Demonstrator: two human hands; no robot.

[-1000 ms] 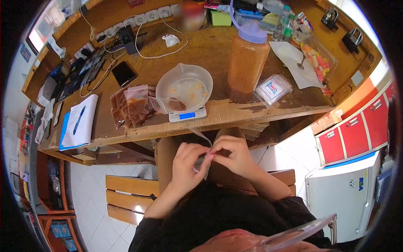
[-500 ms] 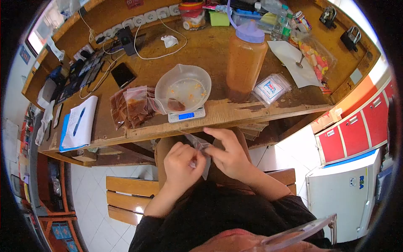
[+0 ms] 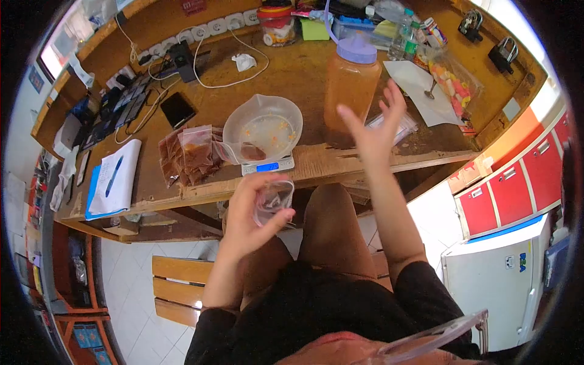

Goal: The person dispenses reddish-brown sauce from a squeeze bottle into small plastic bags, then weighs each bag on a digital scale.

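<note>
My left hand [image 3: 252, 210] is below the table [image 3: 316, 164] edge, over my lap, its fingers [image 3: 277, 220] curled around a small clear bag [image 3: 274, 198] — the bag's mouth is held open and something dark shows inside, though I cannot tell what. My right hand [image 3: 372, 131] is up over the table with its fingers [image 3: 394, 100] spread wide, holding nothing; it hangs just beside the orange bottle [image 3: 350, 82] and in front of a packet [image 3: 398, 125] lying on the wood.

Straight ahead of the bag, at the table edge, a scale [image 3: 266, 165] with a blue lit display carries a clear plastic bowl [image 3: 263, 128]. The bowl has orange crumbs in it and a dark lump near its front wall. Left of the scale lies a heap of filled brown bags [image 3: 187, 157], touching one another. Further left sits a notebook [image 3: 117, 176] with a blue pen [image 3: 114, 175] on it, and behind that a black phone [image 3: 178, 109]. A white cable [image 3: 234, 76] loops across the wood toward the sockets at the back. To the right, a bag of coloured sweets [image 3: 453, 79] lies beside a sheet of paper [image 3: 420, 88] — well apart from the bag in my left hand.
</note>
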